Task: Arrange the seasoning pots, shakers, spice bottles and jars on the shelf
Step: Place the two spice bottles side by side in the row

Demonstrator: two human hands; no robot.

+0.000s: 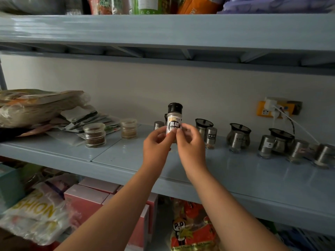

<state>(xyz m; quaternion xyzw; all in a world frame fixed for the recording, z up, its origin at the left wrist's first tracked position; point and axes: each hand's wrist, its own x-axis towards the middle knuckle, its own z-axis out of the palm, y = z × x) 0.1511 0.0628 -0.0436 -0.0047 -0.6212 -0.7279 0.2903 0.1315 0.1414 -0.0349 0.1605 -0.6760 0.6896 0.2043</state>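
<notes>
A small clear spice bottle [174, 122] with a black screw cap and a white label printed in black characters is held upright over the middle of the pale blue metal shelf [235, 178], in front of the containers along the back. Both hands grasp its lower half. The left hand [156, 143] curls its fingers and thumb round it from the left. The right hand [190, 142] pinches it from the right between thumb and forefinger, its other fingers bent behind. The fingers hide the bottle's base.

Just behind the bottle, on the left, a short steel shaker [158, 125] stands on the shelf. To the right stand three round glass seasoning pots with black lids [204, 124], spaced along the shelf, with steel cylindrical shakers [210, 137] standing in front of and beside them out to the right edge. Left of the bottle stand two stacked clear jars of brown spice [94, 134], one nearer the front edge and the other further back. Beyond them a pile of flat foil and paper packets [41, 105] fills the left end of the shelf. On the white wall behind, at the right, a yellow socket plate [262, 111] holds a white plug with a cable.
</notes>
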